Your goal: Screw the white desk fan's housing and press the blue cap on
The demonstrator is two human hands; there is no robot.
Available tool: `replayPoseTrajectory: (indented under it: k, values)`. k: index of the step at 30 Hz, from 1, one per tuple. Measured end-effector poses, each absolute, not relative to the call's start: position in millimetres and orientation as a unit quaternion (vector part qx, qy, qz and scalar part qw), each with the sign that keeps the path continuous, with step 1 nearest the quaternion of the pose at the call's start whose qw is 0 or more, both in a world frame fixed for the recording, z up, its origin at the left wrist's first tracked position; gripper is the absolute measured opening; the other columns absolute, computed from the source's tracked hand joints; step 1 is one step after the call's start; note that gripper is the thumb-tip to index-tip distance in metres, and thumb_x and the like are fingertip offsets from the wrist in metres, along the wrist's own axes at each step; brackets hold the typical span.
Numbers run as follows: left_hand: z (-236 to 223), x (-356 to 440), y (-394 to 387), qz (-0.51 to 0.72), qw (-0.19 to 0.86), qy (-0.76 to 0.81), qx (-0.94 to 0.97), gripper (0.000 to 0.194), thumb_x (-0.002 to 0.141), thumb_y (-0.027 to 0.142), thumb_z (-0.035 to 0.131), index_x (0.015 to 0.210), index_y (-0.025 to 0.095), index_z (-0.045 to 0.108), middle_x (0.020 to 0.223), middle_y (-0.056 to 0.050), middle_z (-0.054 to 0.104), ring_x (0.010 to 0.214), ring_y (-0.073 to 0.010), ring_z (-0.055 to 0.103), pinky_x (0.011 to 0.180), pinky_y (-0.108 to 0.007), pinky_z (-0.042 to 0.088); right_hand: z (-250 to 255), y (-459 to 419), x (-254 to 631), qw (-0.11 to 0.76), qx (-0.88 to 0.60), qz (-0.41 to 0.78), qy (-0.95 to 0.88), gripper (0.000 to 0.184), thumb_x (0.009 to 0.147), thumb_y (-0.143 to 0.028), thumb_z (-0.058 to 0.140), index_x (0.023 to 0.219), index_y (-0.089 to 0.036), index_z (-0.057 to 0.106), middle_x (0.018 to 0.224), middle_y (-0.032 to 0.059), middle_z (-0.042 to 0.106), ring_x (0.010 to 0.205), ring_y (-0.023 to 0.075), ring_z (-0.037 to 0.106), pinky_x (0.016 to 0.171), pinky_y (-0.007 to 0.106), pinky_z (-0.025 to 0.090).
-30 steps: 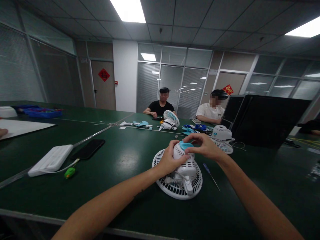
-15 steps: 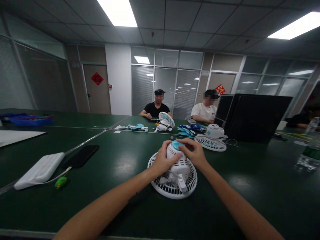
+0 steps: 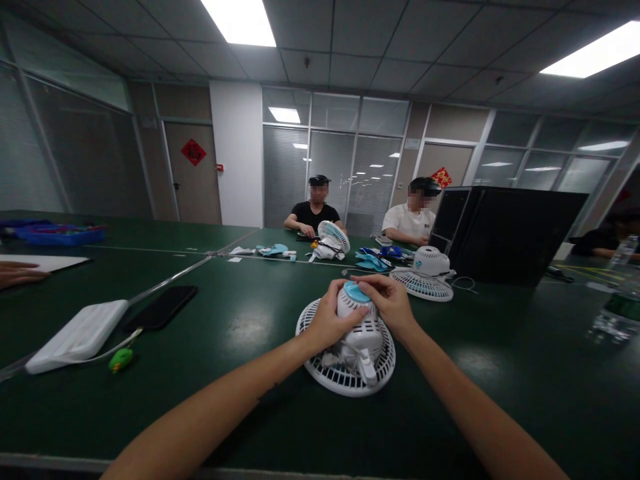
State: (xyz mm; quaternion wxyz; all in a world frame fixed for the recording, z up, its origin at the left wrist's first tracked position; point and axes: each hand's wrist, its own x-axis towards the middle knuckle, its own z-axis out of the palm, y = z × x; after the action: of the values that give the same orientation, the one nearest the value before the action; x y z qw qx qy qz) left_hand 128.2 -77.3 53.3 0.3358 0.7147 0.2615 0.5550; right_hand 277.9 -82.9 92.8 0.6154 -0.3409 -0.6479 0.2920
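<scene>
A small white fan (image 3: 364, 343) lies face down on the green table, its round slatted grille (image 3: 340, 385) underneath and its motor housing pointing up. My left hand (image 3: 327, 323) wraps the housing from the left, thumb across its front. On top sits a light-blue round cap (image 3: 354, 291). My right hand (image 3: 391, 303) has its fingers pinched at the cap's right and far edge; the fingertips partly hide one another. A white clip-like part (image 3: 367, 369) sticks out at the near side of the fan.
Another white fan (image 3: 431, 267) lies face down behind on the right, near a black computer case (image 3: 510, 233). A third fan (image 3: 333, 241) and blue blades (image 3: 373, 260) lie farther back. Left are a white power bank (image 3: 83, 333) and black phone (image 3: 167, 307). Two people sit opposite.
My right fingers have shifted slightly and bunched closer together at the cap. My left hand keeps its hold on the housing. Another person's hand has appeared on the white board at the left edge.
</scene>
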Motion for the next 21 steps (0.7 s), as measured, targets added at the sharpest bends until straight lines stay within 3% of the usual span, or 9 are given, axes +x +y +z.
replayPoseTrajectory:
  k: [13,21]
  values:
    - [53.1,126.6,-77.3,0.547,0.333,0.268,0.72,0.05,0.075,0.039,0.071,0.114,0.019,0.048,0.107,-0.006,0.061,0.098,-0.0222,0.06,0.089,-0.034,0.048,92.7,-81.3,281.8,0.627,-0.341,0.237,-0.659,0.016,0.072,-0.036,0.075,0.08,-0.022,0.076,0.091,0.0068,0.077,0.083,0.0226,0.071,0.08,0.038,0.056]
    - [54.0,126.4,-78.9,0.543,0.332,0.274,0.721,0.05,0.075,0.039,0.071,0.115,0.019,0.048,0.109,-0.006,0.061,0.1,-0.0227,0.06,0.09,-0.035,0.048,95.3,-82.1,286.6,0.592,-0.354,0.23,-0.687,0.018,0.074,-0.037,0.073,0.08,-0.021,0.075,0.088,0.0072,0.077,0.083,0.0231,0.07,0.079,0.038,0.055]
